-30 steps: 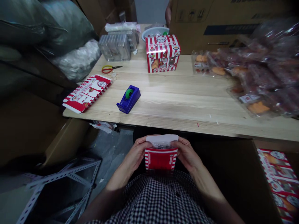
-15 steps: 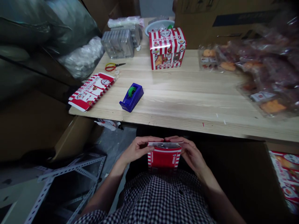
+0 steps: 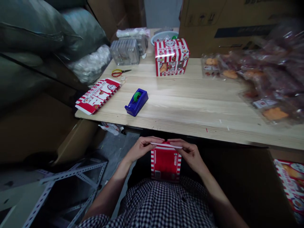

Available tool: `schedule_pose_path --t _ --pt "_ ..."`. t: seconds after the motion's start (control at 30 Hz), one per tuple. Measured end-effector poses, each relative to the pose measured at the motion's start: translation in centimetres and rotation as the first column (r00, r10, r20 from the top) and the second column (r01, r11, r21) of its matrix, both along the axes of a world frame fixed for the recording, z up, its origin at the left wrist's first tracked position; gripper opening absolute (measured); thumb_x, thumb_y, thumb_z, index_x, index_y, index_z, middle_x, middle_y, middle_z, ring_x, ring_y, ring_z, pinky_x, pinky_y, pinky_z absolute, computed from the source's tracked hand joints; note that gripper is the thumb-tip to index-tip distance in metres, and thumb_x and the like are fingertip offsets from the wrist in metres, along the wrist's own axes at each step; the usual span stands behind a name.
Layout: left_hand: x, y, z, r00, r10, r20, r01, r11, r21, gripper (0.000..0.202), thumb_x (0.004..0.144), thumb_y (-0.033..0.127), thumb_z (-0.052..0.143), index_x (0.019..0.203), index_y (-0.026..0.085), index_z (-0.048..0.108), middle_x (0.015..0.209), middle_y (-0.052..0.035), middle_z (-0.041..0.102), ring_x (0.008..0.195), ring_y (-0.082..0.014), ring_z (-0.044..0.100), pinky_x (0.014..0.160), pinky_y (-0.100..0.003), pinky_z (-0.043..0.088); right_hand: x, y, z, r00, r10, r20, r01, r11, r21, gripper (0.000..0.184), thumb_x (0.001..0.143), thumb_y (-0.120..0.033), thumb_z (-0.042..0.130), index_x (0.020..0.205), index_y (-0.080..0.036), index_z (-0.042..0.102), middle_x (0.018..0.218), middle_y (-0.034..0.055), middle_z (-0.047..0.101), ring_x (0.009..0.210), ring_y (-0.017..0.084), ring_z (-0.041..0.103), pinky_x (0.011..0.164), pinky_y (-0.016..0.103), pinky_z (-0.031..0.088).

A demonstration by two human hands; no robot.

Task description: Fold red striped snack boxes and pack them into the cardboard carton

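Observation:
A red and white striped carton (image 3: 165, 161) stands upright on my lap, below the front edge of the wooden table (image 3: 190, 104). My left hand (image 3: 142, 148) grips its top left corner, fingers curled over the lid flap. On the top right corner my right hand (image 3: 187, 152) holds the same way, fingertips pressing the white flap down flat. Both thumbs are behind the carton's sides. What is inside the carton is hidden.
On the table lie a blue tape dispenser (image 3: 136, 102), a flattened striped carton (image 3: 98, 96), scissors (image 3: 120, 72), a made-up striped carton (image 3: 171, 57), clear plastic trays (image 3: 125, 51) and bagged snack packs (image 3: 268, 82). Perforated metal framing (image 3: 68, 180) lies on the floor at left.
The carton's white lid flap, standing up with clear plastic showing a second ago, is now folded down flat. Both hands moved inward over the top.

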State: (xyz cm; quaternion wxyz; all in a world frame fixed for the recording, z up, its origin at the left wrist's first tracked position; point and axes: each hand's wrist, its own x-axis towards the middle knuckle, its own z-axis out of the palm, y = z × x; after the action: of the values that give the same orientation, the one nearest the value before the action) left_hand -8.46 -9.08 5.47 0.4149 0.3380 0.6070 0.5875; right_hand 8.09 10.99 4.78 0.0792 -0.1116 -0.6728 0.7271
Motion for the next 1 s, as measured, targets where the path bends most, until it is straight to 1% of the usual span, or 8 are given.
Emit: schedule_pose_path --t 0.13,0.2,0.27,0.37,0.5,0.67,0.87,1.0 --pt "-0.1 0.4 2.0 0.998 -0.061 -0.013 0.061 0.998 -0.004 0.031 0.098 0.034 0.054 0.111 0.018 0.076 0.125 -0.0138 0.070 0.116 -0.0255 0.066 0.100 -0.039 0.049 0.3 1.2 1.8 0.994 0.097 0.051 -0.098 0.995 0.022 0.019 0.093 -0.035 0.067 0.108 -0.030 0.078 0.124 0.0065 0.071 0.117 0.023 0.065 0.099 0.039 0.052" --pt "-0.2 0.8 2.9 0.997 -0.066 -0.027 0.064 0.997 -0.050 0.025 0.094 0.032 0.061 0.108 0.018 0.077 0.129 -0.0131 0.068 0.116 -0.0249 0.066 0.097 -0.036 0.051 0.1 1.4 2.6 0.991 0.102 0.088 -0.103 0.995 0.008 0.015 0.092 -0.035 0.068 0.100 -0.029 0.079 0.119 0.0056 0.073 0.112 0.022 0.068 0.096 0.038 0.053" --pt "-0.3 1.0 3.5 0.994 -0.100 -0.054 0.094 0.990 -0.100 0.028 0.090 0.031 0.067 0.115 0.020 0.074 0.133 -0.0122 0.066 0.116 -0.0242 0.066 0.095 -0.035 0.052 -0.2 1.5 2.9 0.985 0.109 0.132 -0.110 0.994 0.001 0.015 0.088 -0.035 0.072 0.101 -0.029 0.078 0.118 0.0047 0.074 0.108 0.022 0.069 0.094 0.039 0.054" --pt "-0.6 1.2 3.5 0.982 -0.145 -0.122 0.125 0.979 -0.159 0.036 0.091 0.033 0.065 0.125 0.021 0.069 0.123 -0.0103 0.073 0.106 -0.0209 0.070 0.091 -0.034 0.054 -0.7 1.4 2.6 0.976 0.108 0.191 -0.105 0.994 -0.025 0.024 0.087 -0.038 0.073 0.109 -0.030 0.076 0.113 0.0042 0.076 0.101 0.022 0.071 0.090 0.039 0.056" --pt "-0.8 1.5 3.0 0.973 -0.095 -0.212 0.058 0.984 -0.170 0.030 0.094 0.034 0.060 0.117 0.020 0.074 0.105 -0.0076 0.078 0.088 -0.0174 0.072 0.078 -0.027 0.054 -1.4 1.4 2.0 0.974 0.036 0.222 -0.021 0.997 -0.072 0.025 0.085 -0.042 0.073 0.106 -0.028 0.078 0.101 0.0039 0.080 0.087 0.022 0.074 0.081 0.039 0.058" --pt "-0.4 1.7 3.0 0.974 -0.059 -0.220 0.023 0.987 -0.162 0.029 0.094 0.035 0.062 0.111 0.018 0.076 0.097 -0.0073 0.079 0.081 -0.0163 0.072 0.072 -0.024 0.053 -1.4 1.3 2.6 0.977 0.042 0.208 -0.030 0.998 -0.063 0.021 0.086 -0.039 0.073 0.101 -0.027 0.080 0.099 0.0047 0.079 0.089 0.022 0.073 0.082 0.037 0.057" --pt "1.0 0.9 3.8 0.985 -0.057 -0.165 0.029 0.986 -0.162 0.031 0.096 0.032 0.058 0.121 0.021 0.072 0.117 -0.0083 0.075 0.103 -0.0208 0.072 0.088 -0.030 0.055 -0.7 1.1 2.9 0.989 0.039 0.146 -0.035 0.999 -0.026 0.015 0.088 -0.034 0.071 0.098 -0.029 0.080 0.103 0.0044 0.078 0.096 0.022 0.072 0.086 0.036 0.056" --pt "1.8 0.4 4.2 0.990 -0.009 -0.140 -0.014 0.986 -0.164 0.032 0.094 0.032 0.061 0.123 0.022 0.072 0.124 -0.0071 0.072 0.114 -0.0218 0.069 0.100 -0.033 0.052 -0.3 0.8 3.3 0.987 0.060 0.147 -0.055 0.998 -0.034 0.016 0.089 -0.034 0.070 0.101 -0.030 0.080 0.108 0.0048 0.077 0.101 0.023 0.071 0.089 0.039 0.056"
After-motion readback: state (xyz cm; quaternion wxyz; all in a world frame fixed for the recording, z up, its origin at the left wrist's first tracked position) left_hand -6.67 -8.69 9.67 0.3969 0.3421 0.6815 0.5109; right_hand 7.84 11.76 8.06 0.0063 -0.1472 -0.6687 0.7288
